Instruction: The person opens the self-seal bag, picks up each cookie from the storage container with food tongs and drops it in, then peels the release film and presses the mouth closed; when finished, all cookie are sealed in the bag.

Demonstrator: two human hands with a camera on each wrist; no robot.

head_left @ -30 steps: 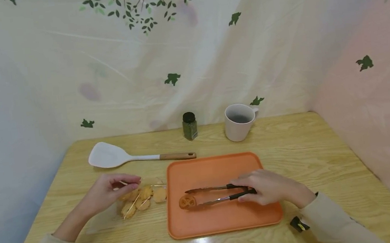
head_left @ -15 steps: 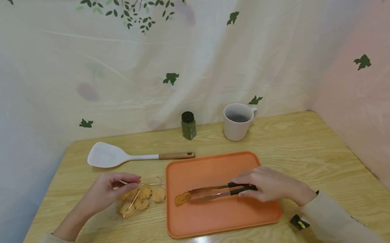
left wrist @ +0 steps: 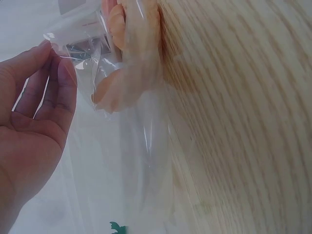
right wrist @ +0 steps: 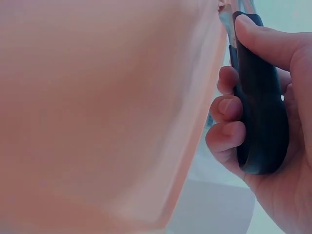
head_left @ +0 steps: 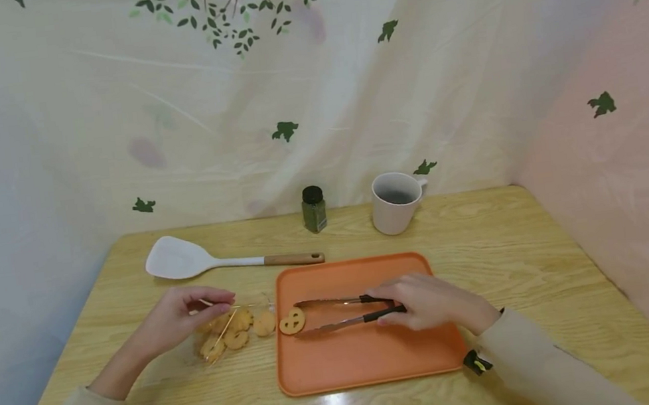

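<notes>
On the orange tray (head_left: 373, 364) a pretzel-shaped cookie (head_left: 292, 321) lies against or close to the left rim. My right hand (head_left: 426, 301) holds metal tongs (head_left: 338, 326) by their black handles; the tong arms are spread, their tips near the cookie on either side. In the right wrist view, fingers and thumb wrap the black handle (right wrist: 261, 97). My left hand (head_left: 172, 323) pinches the edge of a clear plastic bag (left wrist: 141, 122) between thumb and fingertips. Several cookies (head_left: 236, 339) are in that bag, left of the tray.
Behind the tray, a white spatula (head_left: 181, 259) with a wooden handle lies across the wooden table (head_left: 517, 260). A green jar (head_left: 314, 211) with a black lid and a light-coloured mug (head_left: 394, 211) stand near the back edge, before a leaf-patterned cloth (head_left: 221, 141).
The tongs and cookie have moved left toward the rim. The tong arms, closer together half a second ago, are now spread, and the cookie lies flat. My left hand has stayed put.
</notes>
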